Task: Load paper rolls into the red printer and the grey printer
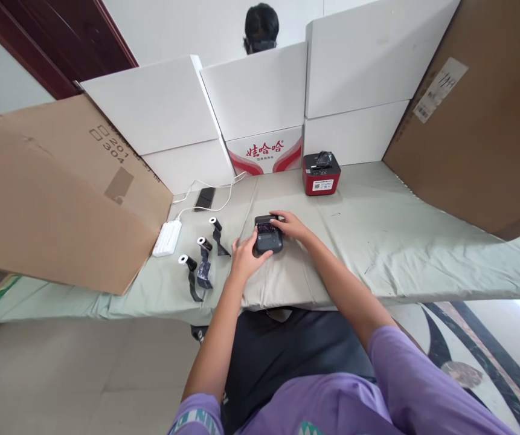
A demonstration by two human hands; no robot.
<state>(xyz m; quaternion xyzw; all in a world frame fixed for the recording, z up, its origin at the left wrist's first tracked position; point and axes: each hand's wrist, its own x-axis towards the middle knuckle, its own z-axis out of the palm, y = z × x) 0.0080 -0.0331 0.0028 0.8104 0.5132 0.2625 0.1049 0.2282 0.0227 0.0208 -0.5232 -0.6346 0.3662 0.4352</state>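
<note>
I see the front table edge (pixel 332 303) near the L hand (pixel 244 258); cloth (pixel 363 241) runs wide to the R cardboard panel (pixel 490 121), tighter on L w/ 3 rolls (pixel 204 243) beside that hand. Blk device (pixel 267 243) lies on cloth btwn both hands. L hand's part-closed, holding its near L side; R hand (pixel 292 227) bent, fingertips on far R corner, can't tell if gripping.

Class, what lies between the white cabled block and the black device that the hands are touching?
In the head view, three small rolls with trailing dark strips, then the left hand, touching the black device.
</note>
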